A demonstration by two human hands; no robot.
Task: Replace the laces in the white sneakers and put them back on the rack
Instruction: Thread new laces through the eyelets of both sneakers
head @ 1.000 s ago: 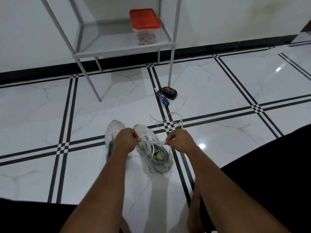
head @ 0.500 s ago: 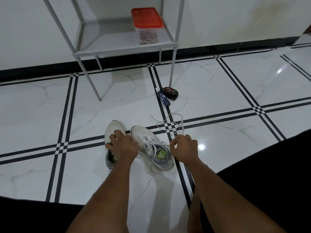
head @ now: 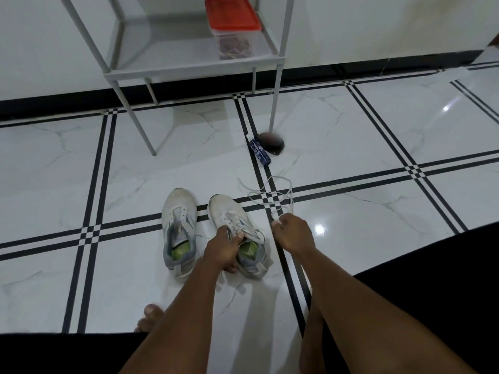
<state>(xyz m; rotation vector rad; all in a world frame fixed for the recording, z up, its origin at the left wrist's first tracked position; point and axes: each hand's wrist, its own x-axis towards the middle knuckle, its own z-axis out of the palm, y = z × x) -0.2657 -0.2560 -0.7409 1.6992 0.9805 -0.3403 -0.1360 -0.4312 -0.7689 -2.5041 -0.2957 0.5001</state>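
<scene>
Up on the rack [head: 189, 68], a grey metal-framed thing with thin legs and a flat shelf, stands one clear plastic box [head: 233, 36] with a red lid. Inside it: a tangle of pale and dark cords, too blurred to tell apart.

Floor [head: 81, 184] is glossy white marble-look tile, crossed by black double stripes, with glare spots on the right side.

Two white sneakers sit side by side on the floor, toes toward the rack. Both are scuffed, with grey trim at the heel and green insoles showing in the openings. Left sneaker [head: 178, 228] stands apart from the hands, its tongue bare. Right sneaker [head: 237, 230] has a white lace crossed through its eyelets.

Left hand [head: 224, 247] rests on the right sneaker at its opening, fingers curled and gripping the laced part near the tongue. Right hand [head: 293, 233] is just beside that sneaker, over a black stripe, fingers bunched and pinching a thin white loose lace [head: 272, 195]. That lace trails away from the hand in slack loops across the tile.

Farther on, near one rack leg, lie a small dark blue tube [head: 259, 151] and a dark rounded object [head: 271, 143], touching or nearly so; blurred.

Bare toes [head: 149, 317] show at lower left, and black cloth [head: 432, 292] fills the lower right.
</scene>
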